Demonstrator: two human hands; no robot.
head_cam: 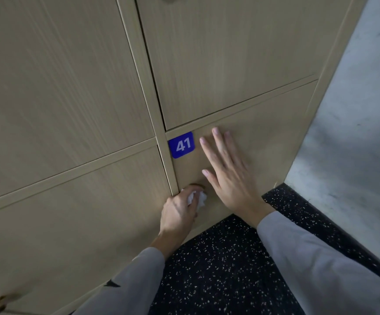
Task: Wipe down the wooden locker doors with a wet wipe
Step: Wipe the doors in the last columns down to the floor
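Left hand grips crumpled wet wipe against locker door near its knob. Right hand flat on same door, right of blue 41 plate.

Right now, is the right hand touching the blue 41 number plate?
Apart. The head view shows bare wood of the locker door between the right hand and the number plate, beside its fingertips.

Blue number plate marked 41 just left of the hands; dark speckled floor below them; pale marbled wall to their right
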